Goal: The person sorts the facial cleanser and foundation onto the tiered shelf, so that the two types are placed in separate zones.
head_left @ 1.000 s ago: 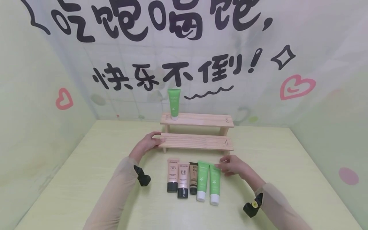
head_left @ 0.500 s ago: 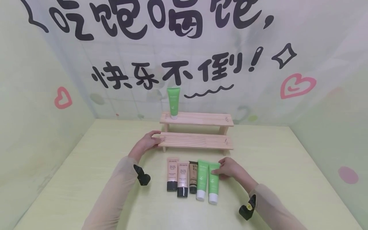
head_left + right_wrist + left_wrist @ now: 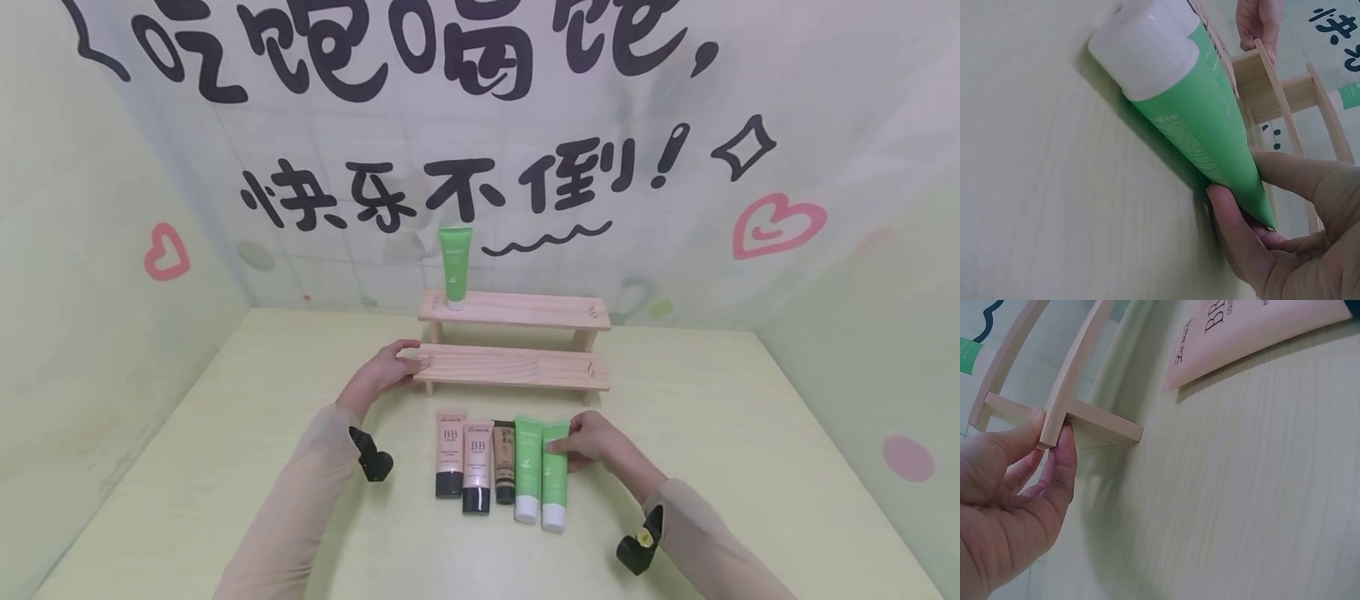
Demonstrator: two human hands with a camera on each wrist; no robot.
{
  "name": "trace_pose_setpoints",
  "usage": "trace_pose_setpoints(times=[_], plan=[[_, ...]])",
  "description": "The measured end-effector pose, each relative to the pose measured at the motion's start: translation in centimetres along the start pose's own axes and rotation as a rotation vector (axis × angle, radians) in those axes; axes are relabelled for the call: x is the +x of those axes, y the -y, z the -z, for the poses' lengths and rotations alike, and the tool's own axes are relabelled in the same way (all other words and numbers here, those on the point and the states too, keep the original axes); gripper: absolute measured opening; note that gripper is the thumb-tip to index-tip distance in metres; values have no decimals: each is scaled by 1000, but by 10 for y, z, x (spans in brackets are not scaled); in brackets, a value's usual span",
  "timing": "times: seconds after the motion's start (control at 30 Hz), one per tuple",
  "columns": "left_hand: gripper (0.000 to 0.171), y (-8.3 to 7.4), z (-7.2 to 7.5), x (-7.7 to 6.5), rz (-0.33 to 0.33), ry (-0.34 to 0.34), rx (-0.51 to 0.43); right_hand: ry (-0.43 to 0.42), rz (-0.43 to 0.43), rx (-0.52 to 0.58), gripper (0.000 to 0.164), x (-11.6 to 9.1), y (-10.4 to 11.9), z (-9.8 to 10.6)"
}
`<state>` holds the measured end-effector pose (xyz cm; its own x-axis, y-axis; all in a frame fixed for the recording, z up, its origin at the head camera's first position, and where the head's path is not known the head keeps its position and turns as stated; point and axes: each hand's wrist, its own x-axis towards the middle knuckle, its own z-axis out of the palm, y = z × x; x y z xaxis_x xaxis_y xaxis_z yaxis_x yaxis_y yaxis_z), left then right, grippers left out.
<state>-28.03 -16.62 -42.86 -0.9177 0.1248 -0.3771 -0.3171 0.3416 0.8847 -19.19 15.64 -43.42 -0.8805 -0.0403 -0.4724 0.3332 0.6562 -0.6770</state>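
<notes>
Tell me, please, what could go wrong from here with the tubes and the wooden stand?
The right hand pinches the rightmost green squeeze tube beside its green neighbour, so lifting it might drag that neighbour. The upright green squeeze tube rests on its cap; should the left hand jerk the two-tier wooden stand it grips, that tube could topple.

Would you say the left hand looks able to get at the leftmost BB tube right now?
Probably yes, once the left hand releases the lower shelf it grips; the leftmost BB tube has nothing lying along its left side.
</notes>
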Motion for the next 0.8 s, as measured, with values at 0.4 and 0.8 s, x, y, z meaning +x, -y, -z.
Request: trace_pose_setpoints(times=[0.4, 0.8], plan=[[55, 1, 0, 2, -6, 5, 9, 7, 10, 51, 32, -1, -3, 0], [55, 1, 0, 1, -4, 0, 5, 51, 22, 85, 34, -3, -3, 10]])
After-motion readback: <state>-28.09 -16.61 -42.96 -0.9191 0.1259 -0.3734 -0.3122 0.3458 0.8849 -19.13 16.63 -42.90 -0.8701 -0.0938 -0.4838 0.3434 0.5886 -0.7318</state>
